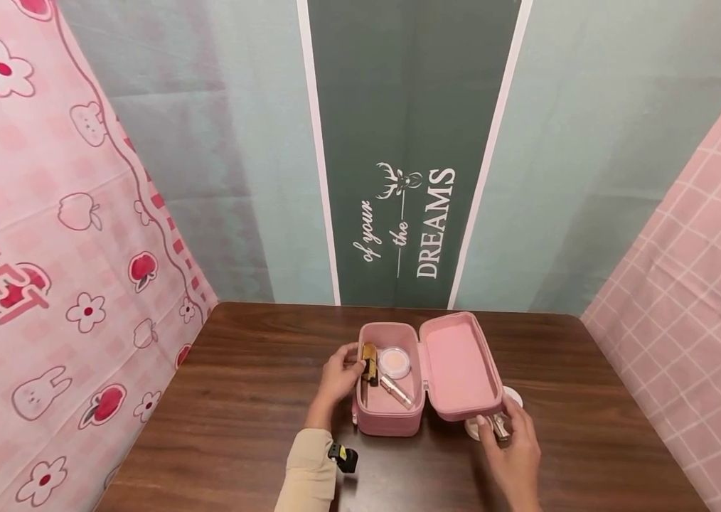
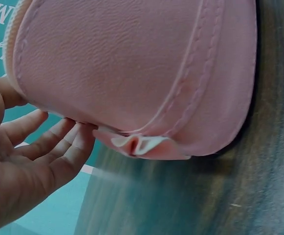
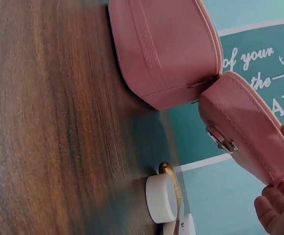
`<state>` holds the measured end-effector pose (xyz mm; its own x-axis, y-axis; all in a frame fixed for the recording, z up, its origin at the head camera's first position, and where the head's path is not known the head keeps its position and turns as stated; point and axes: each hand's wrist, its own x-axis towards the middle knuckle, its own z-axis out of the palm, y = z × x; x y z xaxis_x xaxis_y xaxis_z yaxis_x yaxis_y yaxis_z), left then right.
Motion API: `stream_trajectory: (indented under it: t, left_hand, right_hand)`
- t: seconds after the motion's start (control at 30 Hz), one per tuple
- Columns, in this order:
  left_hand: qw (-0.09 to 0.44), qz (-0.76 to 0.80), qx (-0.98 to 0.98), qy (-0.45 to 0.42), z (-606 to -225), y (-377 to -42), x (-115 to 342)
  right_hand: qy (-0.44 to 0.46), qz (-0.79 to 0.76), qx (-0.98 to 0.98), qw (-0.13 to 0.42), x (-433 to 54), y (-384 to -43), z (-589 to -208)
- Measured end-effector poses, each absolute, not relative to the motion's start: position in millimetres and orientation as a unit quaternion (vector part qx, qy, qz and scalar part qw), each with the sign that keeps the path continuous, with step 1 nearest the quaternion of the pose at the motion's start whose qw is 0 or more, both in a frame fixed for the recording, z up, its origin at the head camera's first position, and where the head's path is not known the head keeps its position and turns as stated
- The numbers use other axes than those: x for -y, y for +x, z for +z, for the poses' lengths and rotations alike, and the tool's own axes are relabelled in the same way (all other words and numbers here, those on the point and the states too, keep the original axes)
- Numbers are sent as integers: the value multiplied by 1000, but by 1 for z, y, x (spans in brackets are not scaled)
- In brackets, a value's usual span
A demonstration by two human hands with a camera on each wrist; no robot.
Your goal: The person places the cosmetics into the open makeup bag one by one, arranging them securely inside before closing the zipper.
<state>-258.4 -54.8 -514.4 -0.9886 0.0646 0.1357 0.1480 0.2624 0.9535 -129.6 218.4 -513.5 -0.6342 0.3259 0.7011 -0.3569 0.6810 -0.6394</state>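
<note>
Holding a compact [image 1: 394, 362], the pink case [image 1: 389, 425] stands open.

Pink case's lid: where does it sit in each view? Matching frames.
Head: lid right of centre, low in the picture, open to the right of the case body.
Left wrist: not visible; the case body fills the upper middle.
Right wrist: right side, mid-height, right hand at its outer end.
Shared landmark: the case body, in all three.
</note>
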Motion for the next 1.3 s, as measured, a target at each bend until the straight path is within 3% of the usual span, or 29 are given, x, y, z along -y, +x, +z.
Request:
stream_trajectory:
  t: [0.43,0.6,0.83,1.07,1.3]
  left_hand:
    - [32,-689,724,3,-500,-229,50]
    - [81,-700,707,53,-485,-203,38]
    - [171,-715,670,98,-510,-192,20]
    - [185,-744,625,147,-529,-186,5]
    - [193,-735,630,159,-528,-187,1]
  right_hand:
    - [-87,581,701,404,-221,-172,-519]
    - [-132,610,692,362,-224,-193,-517]
    - [-126,596,727,316,-233,-225,-514]
    - [-109,605,731,298,-236,-255,-518]
    - [-110,606,730,296,-236,-258,-521]
